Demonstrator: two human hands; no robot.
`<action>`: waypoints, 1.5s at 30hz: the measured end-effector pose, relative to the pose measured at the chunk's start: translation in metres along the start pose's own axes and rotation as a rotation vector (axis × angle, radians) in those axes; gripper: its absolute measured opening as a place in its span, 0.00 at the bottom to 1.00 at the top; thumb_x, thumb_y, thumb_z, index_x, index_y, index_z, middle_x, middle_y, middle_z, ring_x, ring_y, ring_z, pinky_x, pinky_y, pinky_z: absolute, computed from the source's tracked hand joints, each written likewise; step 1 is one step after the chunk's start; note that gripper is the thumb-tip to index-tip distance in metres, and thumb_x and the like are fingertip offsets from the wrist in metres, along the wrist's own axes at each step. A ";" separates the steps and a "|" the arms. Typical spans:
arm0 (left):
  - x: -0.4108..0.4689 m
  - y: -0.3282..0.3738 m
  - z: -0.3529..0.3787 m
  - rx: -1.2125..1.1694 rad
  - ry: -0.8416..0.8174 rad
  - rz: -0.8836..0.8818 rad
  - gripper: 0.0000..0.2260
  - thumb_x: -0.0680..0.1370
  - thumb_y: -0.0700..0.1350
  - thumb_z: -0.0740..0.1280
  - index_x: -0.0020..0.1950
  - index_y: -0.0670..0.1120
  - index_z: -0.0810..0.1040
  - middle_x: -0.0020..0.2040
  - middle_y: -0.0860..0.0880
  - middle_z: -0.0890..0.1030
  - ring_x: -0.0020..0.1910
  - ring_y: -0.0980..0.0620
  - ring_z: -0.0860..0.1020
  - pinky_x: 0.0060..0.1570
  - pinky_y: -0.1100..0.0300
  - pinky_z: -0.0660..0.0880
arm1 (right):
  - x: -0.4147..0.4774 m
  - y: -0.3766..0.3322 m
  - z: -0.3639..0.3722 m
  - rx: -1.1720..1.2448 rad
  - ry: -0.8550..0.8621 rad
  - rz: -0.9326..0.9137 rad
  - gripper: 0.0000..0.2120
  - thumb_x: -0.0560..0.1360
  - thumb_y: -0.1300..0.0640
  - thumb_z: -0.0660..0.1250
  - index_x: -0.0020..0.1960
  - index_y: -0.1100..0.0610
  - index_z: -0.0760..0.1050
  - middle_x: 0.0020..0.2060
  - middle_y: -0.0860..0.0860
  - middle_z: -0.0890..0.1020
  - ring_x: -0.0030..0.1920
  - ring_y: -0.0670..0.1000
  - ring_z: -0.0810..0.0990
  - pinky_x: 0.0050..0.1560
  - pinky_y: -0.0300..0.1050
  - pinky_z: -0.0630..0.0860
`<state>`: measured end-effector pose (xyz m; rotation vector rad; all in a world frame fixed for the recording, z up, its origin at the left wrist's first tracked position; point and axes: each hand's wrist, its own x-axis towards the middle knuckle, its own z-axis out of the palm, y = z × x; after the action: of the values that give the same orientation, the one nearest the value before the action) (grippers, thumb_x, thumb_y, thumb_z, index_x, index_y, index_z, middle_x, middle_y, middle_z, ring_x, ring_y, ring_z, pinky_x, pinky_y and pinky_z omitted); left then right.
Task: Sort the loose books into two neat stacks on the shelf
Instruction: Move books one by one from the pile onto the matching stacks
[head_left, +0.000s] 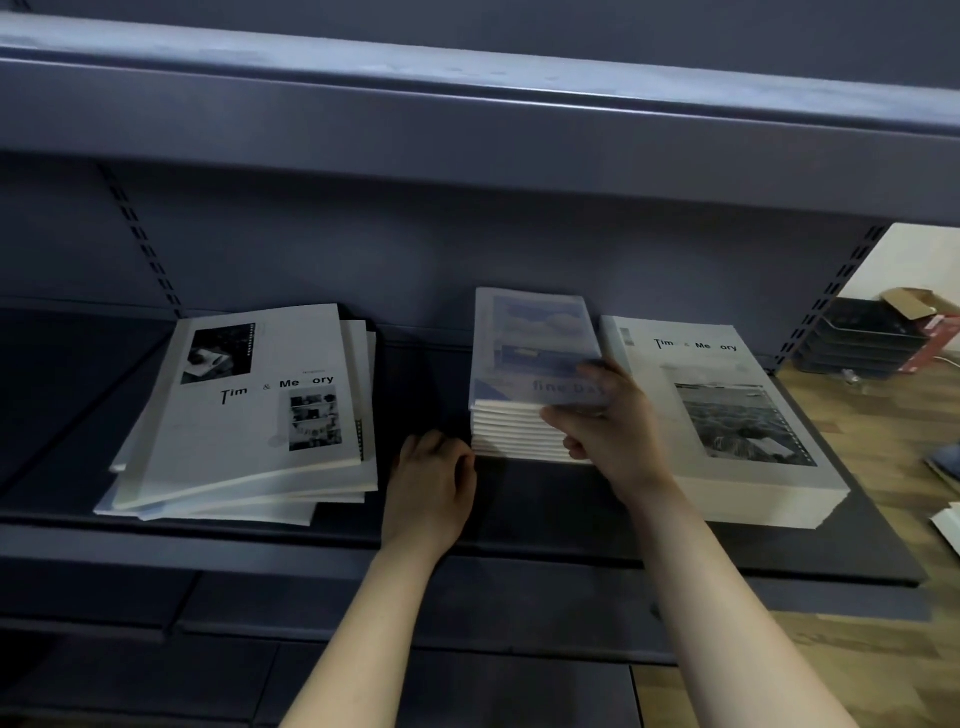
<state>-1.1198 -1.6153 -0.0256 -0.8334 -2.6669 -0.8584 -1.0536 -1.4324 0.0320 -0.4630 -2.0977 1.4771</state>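
Grey steel shelf (519, 519), three heaps of books on it: a fanned loose pile (249, 415) at the left, a small stack (519, 436) in the middle, a tall squared stack (727, 415) just beside it at the right.

Right hand (608, 441) pinching the near right corner of the blue-covered book (530, 332) on top of the small stack, thumb at the front edge, fingers curled over the cover. Blurred, so hard to say how firmly. Left hand (431, 483) resting on the shelf at the stack's near left corner, fingers loosely curled, gripping nothing.

Likely step: seating and squaring that top book.

- Lower the blue-covered book flat rather than sliding it, to avoid dragging the thin copies beneath.
- Straighten the left fingers against the stack's left side as a stop.
- Nudge from the right until the edges meet, then tap the front edges flush.
- Keep the right wrist off the tall squared stack.
- Release only once the cover lies level.
- Probably next: take the loose pile apart copy by copy, not as one slippery bundle.
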 end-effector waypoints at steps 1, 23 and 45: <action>0.000 0.000 0.000 -0.004 -0.001 -0.003 0.06 0.77 0.43 0.63 0.48 0.47 0.79 0.48 0.48 0.77 0.50 0.48 0.71 0.47 0.58 0.67 | 0.001 0.000 0.000 -0.014 0.000 -0.008 0.23 0.67 0.61 0.77 0.57 0.48 0.72 0.52 0.39 0.75 0.32 0.50 0.79 0.29 0.42 0.76; 0.000 0.003 -0.003 -0.020 -0.023 -0.031 0.06 0.78 0.45 0.62 0.49 0.48 0.78 0.50 0.50 0.75 0.53 0.50 0.69 0.48 0.61 0.64 | 0.004 0.004 0.004 -0.159 0.031 -0.078 0.26 0.68 0.54 0.77 0.64 0.51 0.74 0.58 0.40 0.72 0.34 0.48 0.81 0.28 0.42 0.76; -0.003 0.002 -0.049 -0.043 0.134 0.091 0.06 0.77 0.41 0.64 0.51 0.44 0.79 0.47 0.46 0.77 0.47 0.47 0.75 0.42 0.55 0.73 | -0.051 0.007 0.012 -0.307 0.160 -0.159 0.08 0.71 0.63 0.71 0.44 0.51 0.77 0.38 0.45 0.80 0.39 0.40 0.78 0.38 0.27 0.69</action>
<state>-1.1144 -1.6449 0.0135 -0.8682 -2.4838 -0.9188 -1.0204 -1.4677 0.0112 -0.4968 -2.1832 0.9999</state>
